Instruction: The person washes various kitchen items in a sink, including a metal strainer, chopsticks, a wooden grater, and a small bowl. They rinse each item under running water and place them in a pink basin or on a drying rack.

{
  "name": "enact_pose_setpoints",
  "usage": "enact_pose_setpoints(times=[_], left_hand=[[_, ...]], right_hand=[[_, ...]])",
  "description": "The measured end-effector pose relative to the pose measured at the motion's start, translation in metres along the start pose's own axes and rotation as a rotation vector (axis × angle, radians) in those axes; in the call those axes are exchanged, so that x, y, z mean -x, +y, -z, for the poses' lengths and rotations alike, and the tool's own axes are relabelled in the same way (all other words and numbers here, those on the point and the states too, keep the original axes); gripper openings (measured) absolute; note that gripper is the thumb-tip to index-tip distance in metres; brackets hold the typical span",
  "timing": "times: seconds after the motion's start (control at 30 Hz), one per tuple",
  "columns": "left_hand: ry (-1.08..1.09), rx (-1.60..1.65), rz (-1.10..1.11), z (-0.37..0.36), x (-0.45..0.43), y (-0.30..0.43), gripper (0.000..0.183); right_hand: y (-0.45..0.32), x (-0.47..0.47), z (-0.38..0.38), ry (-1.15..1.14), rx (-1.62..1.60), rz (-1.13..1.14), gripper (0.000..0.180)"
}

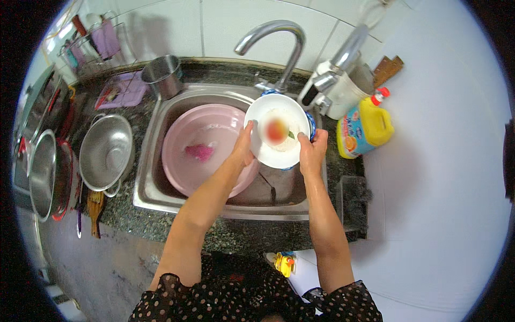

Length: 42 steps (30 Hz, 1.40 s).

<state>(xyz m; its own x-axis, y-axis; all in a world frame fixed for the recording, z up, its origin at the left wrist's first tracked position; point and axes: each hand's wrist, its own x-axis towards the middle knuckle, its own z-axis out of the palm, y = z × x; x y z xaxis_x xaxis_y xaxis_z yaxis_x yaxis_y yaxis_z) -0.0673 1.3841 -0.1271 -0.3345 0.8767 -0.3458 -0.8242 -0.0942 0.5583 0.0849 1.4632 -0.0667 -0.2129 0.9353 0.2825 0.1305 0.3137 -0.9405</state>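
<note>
A white bowl (pixel 265 155) is tipped over the right part of the sink, held between both hands. My left hand (pixel 242 148) grips its left rim, with the fingers partly hidden. At the right rim, my right hand (pixel 313 152) holds on with the thumb over the edge. Inside the bowl are a blurred red-orange patch and a small green leaf shape; I cannot tell whether they are printed. Blue-patterned ware (pixel 310 120) shows behind it. To the left, a pink plastic basin (pixel 181 169) holds water and a bright pink cloth or scrubber (pixel 200 152).
The steel sink (pixel 157 205) has a curved faucet (pixel 299 40) behind it. A steel pot (pixel 161 76), a metal colander (pixel 106 151) and a wooden brush (pixel 95 213) stand or lie left. A yellow detergent bottle (pixel 364 124) and a clear container (pixel 354 201) are right.
</note>
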Motion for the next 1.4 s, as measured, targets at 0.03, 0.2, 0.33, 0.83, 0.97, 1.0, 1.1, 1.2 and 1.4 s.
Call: enact_pose_setpoints(times=[0.03, 0.2, 0.33, 0.83, 0.97, 1.0, 1.1, 1.2, 1.4], left_hand=[[0.078, -0.073, 0.017, -0.002, 0.008, 0.017, 0.064], [0.131, -0.341, -0.003, 0.025, 0.042, 0.067, 0.064], [0.387, -1.136, -0.447, 0.023, 0.07, 0.037, 0.034], [-0.136, -2.652, -0.275, 0.072, -0.055, -0.19, 0.028], [-0.157, -2.246, -0.145, 0.044, -0.049, -0.176, 0.036], [-0.162, -2.105, -0.192, 0.029, -0.038, -0.165, 0.038], [-0.015, -2.387, -0.761, 0.052, -0.036, -0.161, 0.038], [-0.038, -2.457, -0.59, 0.049, -0.042, -0.167, 0.043], [-0.106, -2.629, -0.371, 0.062, -0.054, -0.197, 0.029]], right_hand=[[0.011, 0.001, -0.01, -0.01, -0.098, -0.085, 0.029], [0.021, 0.003, -0.049, 0.041, -0.526, -0.437, 0.04], [0.035, 0.019, -0.022, 0.17, -0.623, -0.582, 0.045], [-0.014, 0.033, 0.084, 0.218, -0.541, -0.492, 0.046], [-0.018, 0.03, 0.104, 0.254, -0.521, -0.43, 0.046], [-0.022, 0.029, 0.106, 0.277, -0.518, -0.436, 0.046], [-0.032, 0.029, 0.094, 0.266, -0.505, -0.462, 0.046], [-0.028, 0.027, 0.095, 0.253, -0.475, -0.459, 0.045], [-0.026, 0.026, 0.095, 0.236, -0.455, -0.467, 0.045]])
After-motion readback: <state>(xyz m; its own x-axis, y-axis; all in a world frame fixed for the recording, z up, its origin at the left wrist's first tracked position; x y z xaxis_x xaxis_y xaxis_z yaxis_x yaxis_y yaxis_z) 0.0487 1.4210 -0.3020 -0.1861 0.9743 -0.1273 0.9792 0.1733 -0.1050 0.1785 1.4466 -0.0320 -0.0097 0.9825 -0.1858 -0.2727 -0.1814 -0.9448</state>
